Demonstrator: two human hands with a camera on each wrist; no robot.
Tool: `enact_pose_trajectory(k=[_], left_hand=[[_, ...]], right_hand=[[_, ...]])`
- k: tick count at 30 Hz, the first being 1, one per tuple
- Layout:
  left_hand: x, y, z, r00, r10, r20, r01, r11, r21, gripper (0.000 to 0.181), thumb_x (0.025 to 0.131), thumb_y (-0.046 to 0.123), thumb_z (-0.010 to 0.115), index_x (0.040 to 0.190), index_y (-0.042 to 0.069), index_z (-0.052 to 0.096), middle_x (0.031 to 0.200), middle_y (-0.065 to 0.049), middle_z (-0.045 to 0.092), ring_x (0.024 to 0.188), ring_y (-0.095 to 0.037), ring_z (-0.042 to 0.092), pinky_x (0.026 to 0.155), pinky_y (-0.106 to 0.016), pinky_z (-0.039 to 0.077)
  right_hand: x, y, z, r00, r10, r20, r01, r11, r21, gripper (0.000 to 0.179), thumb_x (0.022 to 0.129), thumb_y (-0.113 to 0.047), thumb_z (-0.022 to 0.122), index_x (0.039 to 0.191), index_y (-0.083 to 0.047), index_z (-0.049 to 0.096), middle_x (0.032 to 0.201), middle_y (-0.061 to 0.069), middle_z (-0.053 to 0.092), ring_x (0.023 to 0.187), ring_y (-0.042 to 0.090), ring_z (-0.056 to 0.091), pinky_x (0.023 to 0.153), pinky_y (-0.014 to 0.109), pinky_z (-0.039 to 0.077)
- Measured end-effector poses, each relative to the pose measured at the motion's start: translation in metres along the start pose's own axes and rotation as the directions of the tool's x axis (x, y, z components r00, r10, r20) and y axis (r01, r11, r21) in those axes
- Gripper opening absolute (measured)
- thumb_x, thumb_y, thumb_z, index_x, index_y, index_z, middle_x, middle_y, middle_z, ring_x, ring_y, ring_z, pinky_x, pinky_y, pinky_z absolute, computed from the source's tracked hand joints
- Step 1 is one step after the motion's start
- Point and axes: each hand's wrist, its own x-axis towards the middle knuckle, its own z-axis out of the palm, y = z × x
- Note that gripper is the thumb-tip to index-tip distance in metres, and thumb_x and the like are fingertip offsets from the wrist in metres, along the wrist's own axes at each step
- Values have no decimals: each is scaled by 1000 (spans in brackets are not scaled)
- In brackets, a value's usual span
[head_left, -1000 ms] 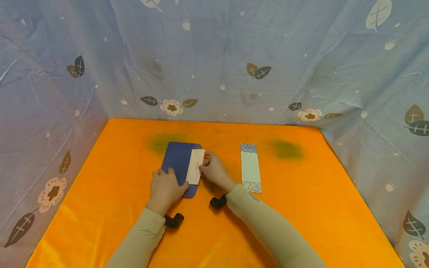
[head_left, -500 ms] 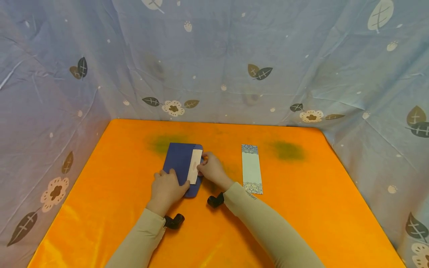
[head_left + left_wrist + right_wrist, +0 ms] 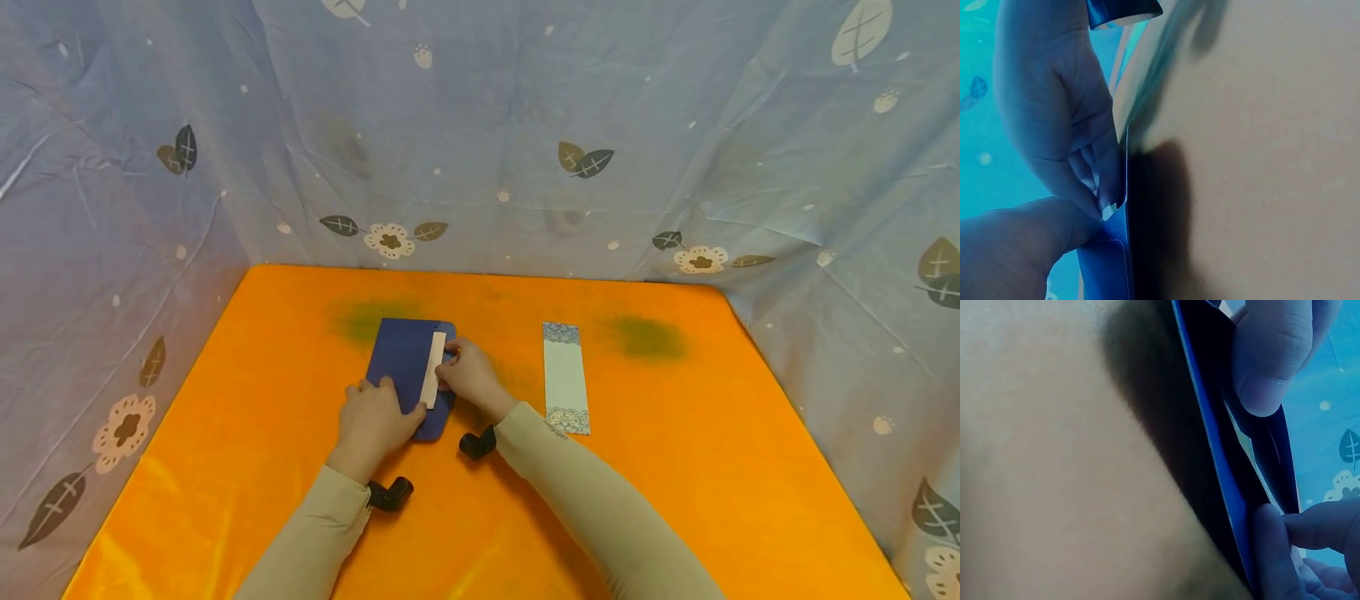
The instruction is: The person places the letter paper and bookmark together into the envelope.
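While grey-blue fabric curtains printed with leaves and flowers (image 3: 480,108) rose on 3 sides, a wide table covered in bright orange cloth (image 3: 712,467) spread below, its far edge against the back curtain. Its broadest stretch of open room ran rightward. From the near side reached 2 long beige fabric sleeves (image 3: 607,517). Left of the table's middle, apart from every table edge, lay a flat dark-blue paper envelope (image 3: 397,346), its round-cornered flap side facing right. Further right, across a band of orange cloth, lay a white rectangular card with lace-patterned ends (image 3: 565,375), touched by neither hand. The left hand (image 3: 373,417) pressed the envelope's lower part, fingers spread and loosely straight, thumb near the opening. The right hand (image 3: 476,375) pinched a narrow pale-pink paper slip (image 3: 434,358) by its right edge, thumb and curled fingers closed on it. That slip lay along the envelope's opening; how deep it reached inside could not be told. Smallest were 2 black wrist devices (image 3: 390,494).
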Motion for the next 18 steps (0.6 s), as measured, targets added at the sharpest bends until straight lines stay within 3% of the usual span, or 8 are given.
enact_pose_trajectory(k=[18], left_hand=[[0,-2,-3,1000,14,-11,-14,1000,-13,82,84,58,62,125,-12,53,109,-38,50,94,-50,49,70,-56,50]], right_hand=[[10,-3,10,999,12,32,-14,998,55,40,93,-5,62,130,4,50,83,10,67,67,21,69,66,31,57]])
